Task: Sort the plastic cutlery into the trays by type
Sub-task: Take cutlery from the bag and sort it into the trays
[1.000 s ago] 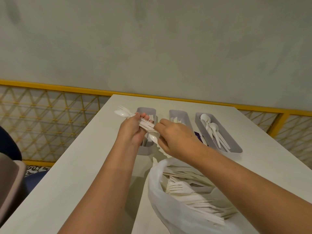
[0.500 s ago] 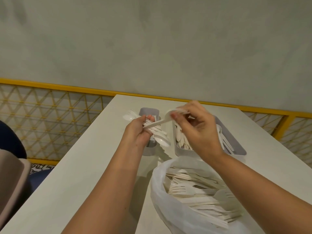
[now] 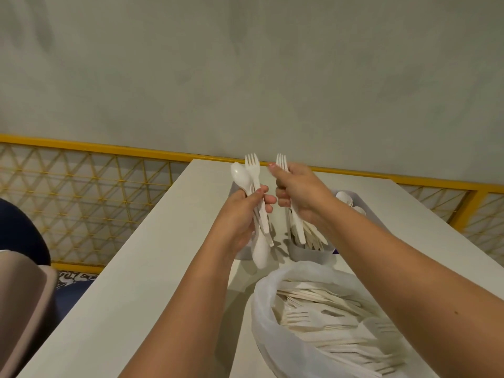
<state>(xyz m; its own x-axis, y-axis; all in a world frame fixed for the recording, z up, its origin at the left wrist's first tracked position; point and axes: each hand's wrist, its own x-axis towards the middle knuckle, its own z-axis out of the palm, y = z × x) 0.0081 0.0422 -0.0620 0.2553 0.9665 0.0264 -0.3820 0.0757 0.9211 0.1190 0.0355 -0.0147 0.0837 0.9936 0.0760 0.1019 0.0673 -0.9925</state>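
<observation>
Above the counter [image 3: 163, 268], the left hand [image 3: 242, 214] grips a mixed bunch [image 3: 241, 174] of spoons and forks upright, likely as stock to pick from, while the right hand [image 3: 298, 192] pinches a fork [image 3: 281, 160] drawn clear of it, over grey trays [image 3: 308, 253] largely hidden behind both hands, beside the full bag [image 3: 268, 331].

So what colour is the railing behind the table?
The railing is yellow, seen best in the head view.

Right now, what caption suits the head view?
Left hand grips a spoon-and-fork bundle; right hand holds a fork over grey trays.
</observation>
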